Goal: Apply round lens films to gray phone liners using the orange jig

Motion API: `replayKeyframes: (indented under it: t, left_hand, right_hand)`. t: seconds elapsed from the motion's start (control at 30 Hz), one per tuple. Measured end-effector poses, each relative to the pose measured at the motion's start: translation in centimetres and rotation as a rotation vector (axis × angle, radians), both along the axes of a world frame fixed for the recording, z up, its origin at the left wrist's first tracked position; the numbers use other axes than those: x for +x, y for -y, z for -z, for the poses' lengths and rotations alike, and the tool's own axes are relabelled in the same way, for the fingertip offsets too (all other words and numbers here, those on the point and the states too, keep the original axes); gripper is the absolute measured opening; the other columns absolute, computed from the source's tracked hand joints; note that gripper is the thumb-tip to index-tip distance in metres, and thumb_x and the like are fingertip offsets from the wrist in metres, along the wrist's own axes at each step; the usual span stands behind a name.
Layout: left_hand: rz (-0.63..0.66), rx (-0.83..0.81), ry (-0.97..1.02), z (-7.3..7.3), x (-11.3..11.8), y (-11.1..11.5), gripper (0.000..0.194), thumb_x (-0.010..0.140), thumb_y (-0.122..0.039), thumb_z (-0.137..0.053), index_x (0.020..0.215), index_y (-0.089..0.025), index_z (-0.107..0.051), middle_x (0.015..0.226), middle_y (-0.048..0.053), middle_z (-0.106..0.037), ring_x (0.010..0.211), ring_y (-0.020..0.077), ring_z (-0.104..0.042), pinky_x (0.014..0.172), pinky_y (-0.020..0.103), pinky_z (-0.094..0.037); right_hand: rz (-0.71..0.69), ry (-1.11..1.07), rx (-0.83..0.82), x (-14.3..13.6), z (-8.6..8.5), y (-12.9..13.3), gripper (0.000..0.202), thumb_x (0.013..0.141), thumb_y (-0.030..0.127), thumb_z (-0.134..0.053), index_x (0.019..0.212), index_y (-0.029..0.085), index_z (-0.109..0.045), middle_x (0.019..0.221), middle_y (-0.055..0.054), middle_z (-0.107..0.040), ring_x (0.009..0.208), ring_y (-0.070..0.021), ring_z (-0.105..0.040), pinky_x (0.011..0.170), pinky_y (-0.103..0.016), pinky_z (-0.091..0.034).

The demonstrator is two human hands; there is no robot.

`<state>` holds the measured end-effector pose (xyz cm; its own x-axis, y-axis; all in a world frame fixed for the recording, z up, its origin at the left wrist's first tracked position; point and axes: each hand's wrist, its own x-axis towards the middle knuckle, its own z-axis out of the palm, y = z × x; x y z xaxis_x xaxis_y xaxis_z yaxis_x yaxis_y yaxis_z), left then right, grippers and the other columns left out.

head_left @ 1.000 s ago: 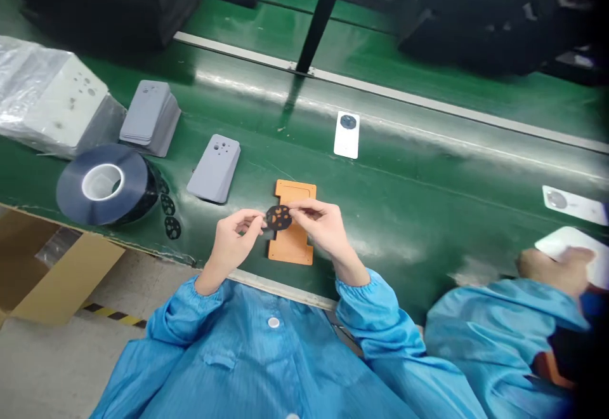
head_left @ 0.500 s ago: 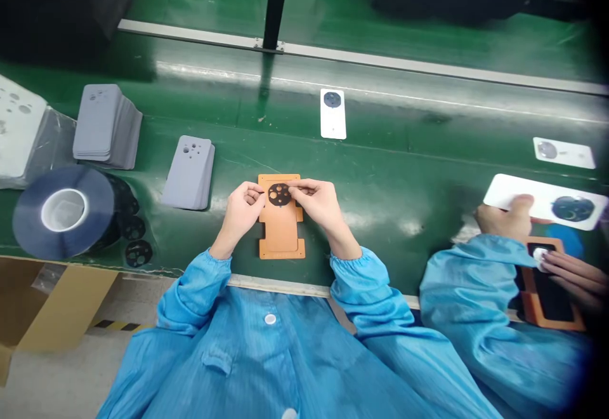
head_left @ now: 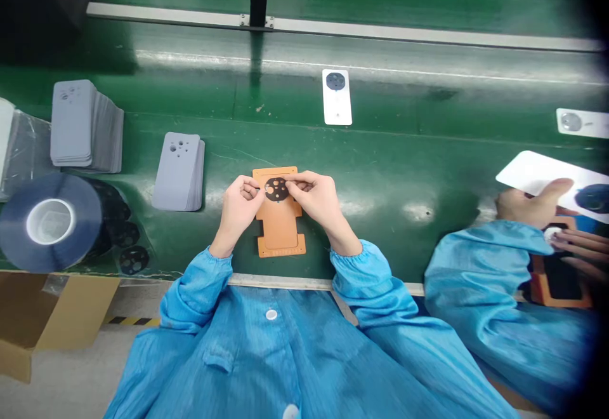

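Note:
A round black piece with several holes (head_left: 276, 189) is over the upper part of an orange tray-like plate (head_left: 280, 225) on the green table. My left hand (head_left: 242, 206) is at the plate's upper left edge, thumb and index finger pinched beside the black piece; what they hold, if anything, is too small to make out. From the right, my right hand (head_left: 316, 198) pinches the right edge of the black piece between thumb and fingers.
Two grey plate stacks (head_left: 177, 171), (head_left: 72, 124) stand left, behind a tape roll (head_left: 88, 222) with black pieces. A white plate (head_left: 337, 106) lies further back. At right, another person's hands (head_left: 533, 206) hold a white plate (head_left: 537, 174) above an orange holder (head_left: 540, 285).
The view has shifted a little, so the table's things appear displaced. Both my hands keep nearly the same pose around the black piece. The other person's white plate appears further right.

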<state>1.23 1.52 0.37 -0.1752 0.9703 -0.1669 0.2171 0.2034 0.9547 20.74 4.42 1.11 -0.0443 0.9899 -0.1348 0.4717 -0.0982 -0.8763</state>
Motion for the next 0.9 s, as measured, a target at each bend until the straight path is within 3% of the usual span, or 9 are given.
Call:
replayKeyframes:
  t: [0.23,0.53,0.9]
  left_hand:
    - [-0.002,0.009,-0.042,-0.5,0.4,0.1,0.017,0.079,-0.021,-0.075,0.086,-0.021,-0.060,0.066,-0.006,-0.057,0.057,0.0092,-0.053,0.056,0.022,-0.041]
    - [0.000,0.017,-0.048,0.1,0.2,0.1,0.019,0.080,-0.023,-0.076,0.089,-0.021,-0.059,0.068,-0.005,-0.059,0.056,0.0091,-0.052,0.055,0.022,-0.042]
    - [-0.029,0.010,-0.045,-0.2,0.5,0.1,0.018,0.078,-0.020,-0.076,0.086,-0.021,-0.060,0.068,-0.005,-0.058,0.056,0.0093,-0.053,0.054,0.022,-0.040]
  right_hand:
    - [0.022,0.065,0.193,0.1,0.6,-0.3,0.015,0.082,0.025,-0.074,0.093,0.021,-0.083,0.082,-0.002,-0.065,0.060,-0.0118,-0.052,0.067,-0.033,-0.048]
    - [-0.014,-0.159,-0.013,1.5,1.5,-0.9,0.029,0.079,0.041,-0.083,0.095,0.018,-0.080,0.074,-0.003,-0.067,0.064,-0.0152,-0.055,0.063,-0.033,-0.048]
    - [-0.051,-0.279,-0.140,2.2,0.9,-1.2,0.035,0.078,0.047,-0.083,0.097,0.018,-0.082,0.086,-0.008,-0.076,0.067,-0.0173,-0.061,0.066,-0.036,-0.054]
